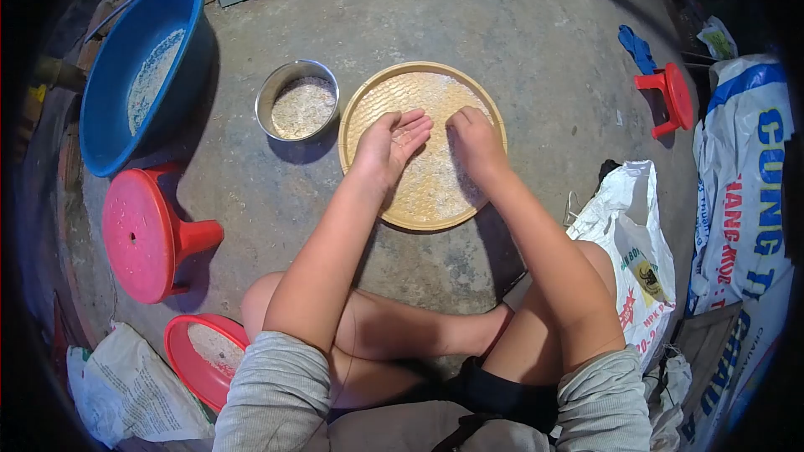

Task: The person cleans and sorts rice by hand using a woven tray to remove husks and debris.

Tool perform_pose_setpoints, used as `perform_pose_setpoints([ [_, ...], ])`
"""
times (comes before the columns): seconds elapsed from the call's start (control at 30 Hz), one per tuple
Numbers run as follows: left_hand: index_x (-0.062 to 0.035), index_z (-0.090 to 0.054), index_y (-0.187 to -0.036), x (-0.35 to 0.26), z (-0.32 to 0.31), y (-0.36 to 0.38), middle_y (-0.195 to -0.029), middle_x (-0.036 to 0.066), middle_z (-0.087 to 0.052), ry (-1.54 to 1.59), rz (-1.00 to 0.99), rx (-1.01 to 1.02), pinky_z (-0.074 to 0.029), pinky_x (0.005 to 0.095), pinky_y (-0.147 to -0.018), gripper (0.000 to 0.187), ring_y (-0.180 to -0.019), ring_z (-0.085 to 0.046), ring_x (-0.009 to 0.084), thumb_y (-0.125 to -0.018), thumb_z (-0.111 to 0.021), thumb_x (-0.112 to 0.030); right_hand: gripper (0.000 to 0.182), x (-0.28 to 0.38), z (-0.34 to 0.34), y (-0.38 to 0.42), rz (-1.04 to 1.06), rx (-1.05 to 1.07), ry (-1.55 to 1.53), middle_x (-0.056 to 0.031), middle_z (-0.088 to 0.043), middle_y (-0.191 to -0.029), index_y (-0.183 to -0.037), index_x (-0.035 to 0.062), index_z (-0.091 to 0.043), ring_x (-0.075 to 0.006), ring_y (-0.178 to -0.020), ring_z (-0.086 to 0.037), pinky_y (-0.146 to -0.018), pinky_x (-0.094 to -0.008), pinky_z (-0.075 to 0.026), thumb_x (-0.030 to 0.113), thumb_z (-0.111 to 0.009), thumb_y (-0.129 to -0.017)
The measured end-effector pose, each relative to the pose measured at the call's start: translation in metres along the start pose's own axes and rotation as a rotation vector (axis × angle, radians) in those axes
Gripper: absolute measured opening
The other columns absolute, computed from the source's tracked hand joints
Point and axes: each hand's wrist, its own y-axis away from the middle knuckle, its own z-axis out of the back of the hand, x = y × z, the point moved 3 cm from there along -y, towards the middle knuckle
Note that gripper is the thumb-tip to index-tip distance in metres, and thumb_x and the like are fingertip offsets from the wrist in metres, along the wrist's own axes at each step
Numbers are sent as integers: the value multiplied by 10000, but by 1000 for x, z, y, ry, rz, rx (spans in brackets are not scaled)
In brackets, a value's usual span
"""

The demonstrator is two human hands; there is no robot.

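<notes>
A round woven bamboo tray (368, 105) lies on the floor in front of my crossed legs. Pale grains (444, 188) are scattered over it, thickest on its right side. Above the tray's left half, my left hand (398, 144) is open, palm up, with its fingers stretched to the right; a few small grains seem to lie on it. My right hand (476, 141) hovers over the right part, fingers curled together and pointing at the left palm. Whatever those fingertips pinch is too small to name.
A metal pot (261, 105) of grain stands left of the tray. Beyond it leans a large blue basin (100, 130). A red stool (134, 234) and a red bowl (180, 360) are at my left. White sacks (641, 234) and a small red stool (677, 100) stand at right.
</notes>
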Motion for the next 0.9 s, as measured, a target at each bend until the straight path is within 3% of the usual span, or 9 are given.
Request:
perform_pose_setpoints([
  [0.13,141,-468,-1198,4,5,-4,-1177,262,-543,20,9,-21,-508,359,-960,404,-1119,-569,317,-991,-319,-173,121,6,2,1,-30,-11,-62,-141,-568,-905,-869,24,-580,-324,-896,-569,-761,-408,-486,-8,-595,-753],
  [0.23,133,-471,-1202,6,6,-5,-1179,257,-546,16,0,-32,-496,360,-969,408,-1132,-561,311,-993,-314,-179,160,28,9,2,-132,-88,-319,-153,-579,-894,-888,20,-590,-333,-871,-577,-768,-404,-481,-22,-624,-737],
  [0.3,128,-474,-1204,6,4,-4,-1176,251,-551,14,-13,-39,-489,356,-973,411,-1137,-559,301,-995,-307,-184,189,62,19,2,79,-176,-470,-157,-595,-922,-927,13,-599,-329,-890,-586,-797,-395,-481,-26,-627,-744],
  [0.33,123,-477,-1207,6,-2,0,-1176,246,-555,43,21,2,-484,349,-974,417,-1141,-558,288,-998,-297,-191,189,70,20,2,83,-172,-470,-157,-595,-922,-927,13,-599,-329,-890,-586,-797,-395,-481,-26,-627,-744],
  [0.4,111,-482,-1215,5,-9,6,-1183,233,-564,109,79,96,-473,333,-977,436,-1149,-557,256,-1005,-268,-205,208,86,20,3,314,-138,-436,-156,-601,-972,-944,5,-598,-332,-935,-584,-837,-394,-480,-25,-628,-741],
  [0.53,124,-464,-1228,0,-2,-1,-1200,249,-551,215,33,46,-481,345,-976,437,-1159,-550,281,-1004,-271,-198,243,55,24,-5,231,-162,-387,-178,-605,-1086,-1024,1,-603,-357,-1029,-566,-915,-413,-458,11,-615,-781],
  [0.6,136,-444,-1239,-5,-6,5,-1218,263,-530,116,7,6,-490,360,-976,437,-1159,-545,307,-1004,-277,-191,320,18,12,-7,11,-209,-200,-208,-560,-1218,-1145,-14,-578,-382,-1153,-510,-1005,-427,-405,66,-589,-836],
  [0.73,140,-420,-1270,-4,-4,3,-1276,279,-490,178,38,16,-506,382,-975,426,-1170,-541,333,-1001,-296,-166,418,-6,1,-1,36,-52,20,-229,-482,-1326,-1244,-50,-516,-377,-1258,-437,-1063,-423,-349,116,-584,-867],
  [0.9,136,-422,-1270,-2,0,-2,-1254,275,-509,196,51,25,-508,384,-972,434,-1164,-547,332,-1002,-285,-176,398,21,-3,6,57,-64,-145,-211,-522,-1259,-1194,-38,-541,-373,-1189,-485,-1013,-414,-402,131,-621,-842],
])
